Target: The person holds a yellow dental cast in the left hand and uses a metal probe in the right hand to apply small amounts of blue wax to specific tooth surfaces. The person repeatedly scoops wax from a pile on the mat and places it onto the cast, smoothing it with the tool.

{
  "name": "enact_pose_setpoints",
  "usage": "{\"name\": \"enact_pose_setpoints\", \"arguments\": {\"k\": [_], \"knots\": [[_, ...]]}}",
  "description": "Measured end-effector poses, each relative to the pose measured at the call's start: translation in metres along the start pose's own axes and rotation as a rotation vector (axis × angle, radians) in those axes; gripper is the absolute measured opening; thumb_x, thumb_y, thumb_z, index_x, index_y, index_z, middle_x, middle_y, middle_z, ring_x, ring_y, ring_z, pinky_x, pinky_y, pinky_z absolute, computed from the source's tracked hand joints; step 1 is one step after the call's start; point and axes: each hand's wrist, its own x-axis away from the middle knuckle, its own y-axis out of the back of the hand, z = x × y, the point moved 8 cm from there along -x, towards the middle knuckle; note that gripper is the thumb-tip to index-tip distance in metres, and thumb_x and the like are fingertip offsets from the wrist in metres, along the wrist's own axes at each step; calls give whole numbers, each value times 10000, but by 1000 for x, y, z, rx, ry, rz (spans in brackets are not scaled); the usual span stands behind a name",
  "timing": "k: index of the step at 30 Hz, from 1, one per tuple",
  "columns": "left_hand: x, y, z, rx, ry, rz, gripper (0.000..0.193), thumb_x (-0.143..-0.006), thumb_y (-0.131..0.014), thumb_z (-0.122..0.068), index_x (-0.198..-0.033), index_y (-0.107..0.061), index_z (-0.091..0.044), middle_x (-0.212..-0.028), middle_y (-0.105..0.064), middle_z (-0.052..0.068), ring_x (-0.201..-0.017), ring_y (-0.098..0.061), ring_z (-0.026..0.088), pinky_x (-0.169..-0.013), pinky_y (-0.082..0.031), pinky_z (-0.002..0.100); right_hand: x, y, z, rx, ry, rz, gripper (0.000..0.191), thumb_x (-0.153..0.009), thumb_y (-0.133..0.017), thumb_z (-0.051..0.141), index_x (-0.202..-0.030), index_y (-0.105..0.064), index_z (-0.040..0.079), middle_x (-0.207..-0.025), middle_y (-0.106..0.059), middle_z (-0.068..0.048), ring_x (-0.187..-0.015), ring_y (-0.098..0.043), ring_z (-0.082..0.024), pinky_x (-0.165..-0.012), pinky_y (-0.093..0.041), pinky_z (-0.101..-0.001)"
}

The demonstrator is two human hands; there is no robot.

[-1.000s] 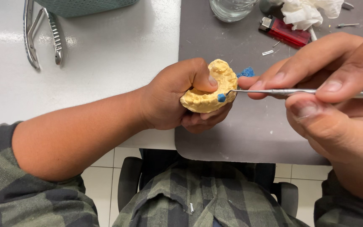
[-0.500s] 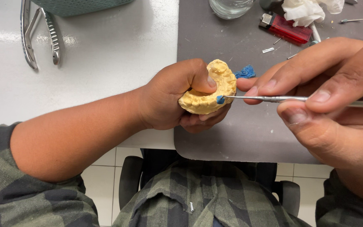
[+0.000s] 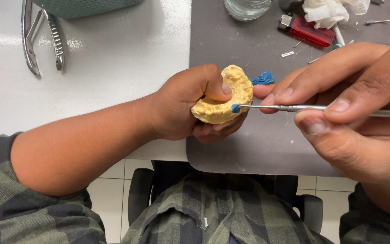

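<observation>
Yellow plaster dental cast (image 3: 224, 97) gripped in left hand (image 3: 183, 104); right hand (image 3: 348, 113) pinches slim steel tool (image 3: 303, 108).

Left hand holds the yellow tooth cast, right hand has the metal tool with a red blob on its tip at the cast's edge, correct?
Nearly: the head view shows the blob is blue, not red. The left hand holds the yellow tooth cast, and the right hand holds the metal tool.

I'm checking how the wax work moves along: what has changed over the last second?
The right hand slid the thin metal tool leftward, so its blue-tipped end now touches the yellow dental cast lower on its front edge. The left hand holds the cast as before; the blue wax lump, red lighter and pliers stayed put.
</observation>
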Motion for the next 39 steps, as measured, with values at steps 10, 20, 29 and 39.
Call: {"name": "enact_pose_setpoints", "arguments": {"k": [10, 20, 29, 39], "knots": [[0, 1, 1, 12, 1, 10, 395, -937, -392, -319, -701, -546, -43, -603, -475, 80, -485, -357, 161, -422, -311, 342, 13, 6, -6, 26, 33, 12, 278, -985, -541, -60, -1161, -504, 152, -1161, -592, -138, -1058, -736, -305, -1106, -598, -563], [3, 1, -2, 40, -44, 46, 398, -967, -408, -317, -705, -533, -45, -572, -460, 75, -499, -354, 155, -452, -296, 337, -6, 65, -71, 212, -312, -138, 112, -1022, -532, 93, -1107, -588, 46, -1000, -702, -116, -768, -744, -164, -677, -655, -272], [3, 6, 3, 41, 38, -46, 364, -925, -412, -334, -770, -572, -47, -621, -469, 75, -517, -334, 167, -448, -284, 343, -17, 48, -68, 447, -573, -160, 136, -908, -771, 75, -862, -671, -4, -755, -704, -113, -663, -718, -145, -563, -571, -223], [3, 6, 2, 25, 22, -34, 380, -928, -404, -346, -751, -562, -49, -614, -466, 76, -511, -337, 169, -442, -282, 346, -26, 44, -61, 478, -522, -99, 134, -917, -765, 66, -845, -676, -4, -726, -693, -97, -665, -715, -132, -572, -568, -218]]}}
